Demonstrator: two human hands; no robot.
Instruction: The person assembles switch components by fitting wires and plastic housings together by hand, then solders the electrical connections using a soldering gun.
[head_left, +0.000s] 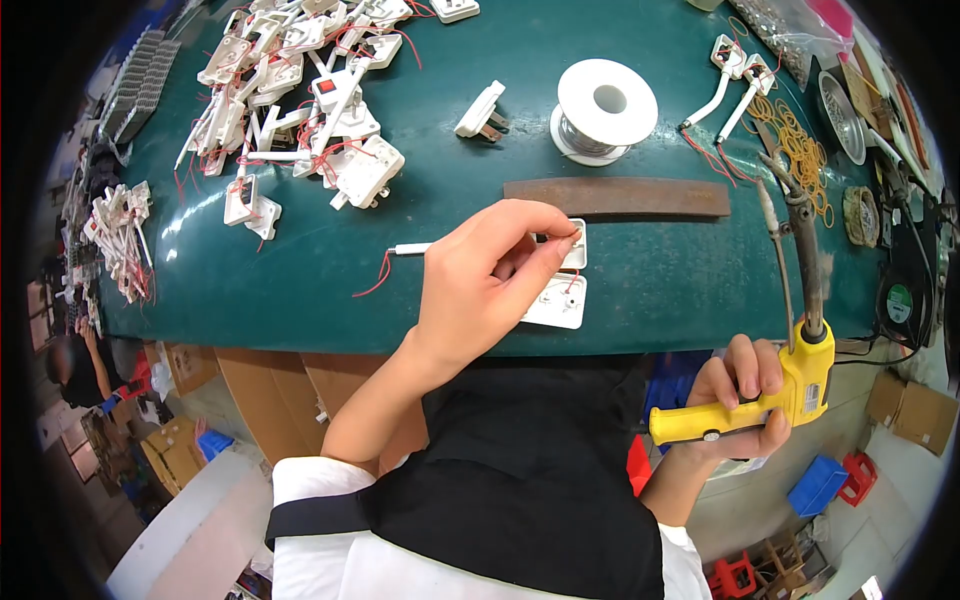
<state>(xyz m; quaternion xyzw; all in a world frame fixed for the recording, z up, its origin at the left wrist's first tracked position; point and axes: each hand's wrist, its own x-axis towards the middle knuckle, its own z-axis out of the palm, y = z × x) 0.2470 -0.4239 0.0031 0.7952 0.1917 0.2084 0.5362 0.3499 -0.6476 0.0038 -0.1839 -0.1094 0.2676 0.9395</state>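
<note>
My left hand (490, 280) is closed in a pinch over a small white plastic housing (577, 258). Whatever lies between thumb and forefinger is too small to make out. Just below, a second white housing piece (562, 302) with a short red wire lies partly behind my fingers. A white cable end (410, 249) with red wires sticks out left of the hand. In my right hand (745, 385) is a yellow soldering gun (805, 375), gripped by its handle, its metal tip and feed tube pointing up over the table edge.
White housings with red wires (300, 90) are heaped at the upper left. A flat bar (620, 197), a solder spool (608, 95) and a white plug (482, 110) lie beyond my hands. Rubber bands (800, 140) and two wired pieces (730, 60) are on the right.
</note>
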